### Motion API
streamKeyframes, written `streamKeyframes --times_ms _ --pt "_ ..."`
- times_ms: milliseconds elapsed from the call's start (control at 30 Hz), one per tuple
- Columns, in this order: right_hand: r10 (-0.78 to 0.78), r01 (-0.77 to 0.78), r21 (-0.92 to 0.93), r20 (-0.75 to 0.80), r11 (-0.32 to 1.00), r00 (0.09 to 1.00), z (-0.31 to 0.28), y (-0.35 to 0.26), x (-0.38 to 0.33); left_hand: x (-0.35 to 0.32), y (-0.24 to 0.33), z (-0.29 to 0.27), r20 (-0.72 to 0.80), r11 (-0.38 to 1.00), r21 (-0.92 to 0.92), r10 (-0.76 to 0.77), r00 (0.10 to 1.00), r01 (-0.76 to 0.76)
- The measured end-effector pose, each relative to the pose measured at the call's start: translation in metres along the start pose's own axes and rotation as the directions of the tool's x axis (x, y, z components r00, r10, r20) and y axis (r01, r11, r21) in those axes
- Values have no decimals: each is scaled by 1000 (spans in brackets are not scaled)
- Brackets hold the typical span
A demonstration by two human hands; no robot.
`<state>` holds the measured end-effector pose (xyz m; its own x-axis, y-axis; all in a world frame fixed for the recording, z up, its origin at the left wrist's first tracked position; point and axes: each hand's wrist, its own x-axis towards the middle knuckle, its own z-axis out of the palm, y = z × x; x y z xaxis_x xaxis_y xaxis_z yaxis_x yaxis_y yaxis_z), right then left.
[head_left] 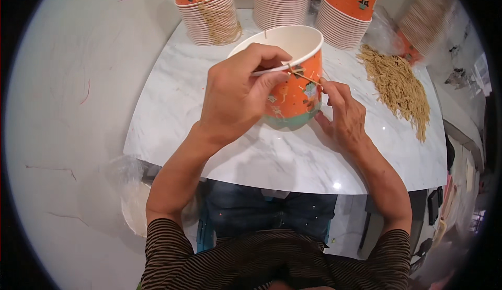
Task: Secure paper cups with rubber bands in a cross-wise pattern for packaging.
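The left hand [235, 99] grips the rim of an orange paper cup [295, 88] tilted above the marble table [172, 117], thumb and fingers pinching. The right hand [342, 115] pinches a rubber band [303, 75] against the cup's side.

Your orange paper cup [293, 88] is tilted on its side above the white marble table [172, 112], its white-lipped mouth turned up and away from you, its teal-banded base low and toward you. The outside is orange with small scattered motifs — the inside plain white. A thin tan rubber band [303, 75] runs taut across the upper wall just below the rim — one end at the lip, the other slanting right.
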<state>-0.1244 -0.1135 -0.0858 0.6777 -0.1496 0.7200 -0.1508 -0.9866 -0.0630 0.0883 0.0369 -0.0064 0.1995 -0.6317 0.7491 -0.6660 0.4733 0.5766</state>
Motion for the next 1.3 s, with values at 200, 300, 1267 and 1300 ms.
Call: streamKeyframes --times_ms 200,300,1267,1300 --pt "58 -57 51 -25 997 998 -5 -1 1 -2 33 0 -91 946 173 292 952 -273" --pt "67 -66 41 -29 997 997 -6 6 -3 -11 85 2 87 943 -275 217 972 -186" --pt "180 -175 147 -25 974 983 0 8 0 -96 144 -82 164 691 -717 46 985 87" --pt "199 -196 158 -8 968 980 -1 7 -1 -97 143 -84 167 679 -728 47 985 91"
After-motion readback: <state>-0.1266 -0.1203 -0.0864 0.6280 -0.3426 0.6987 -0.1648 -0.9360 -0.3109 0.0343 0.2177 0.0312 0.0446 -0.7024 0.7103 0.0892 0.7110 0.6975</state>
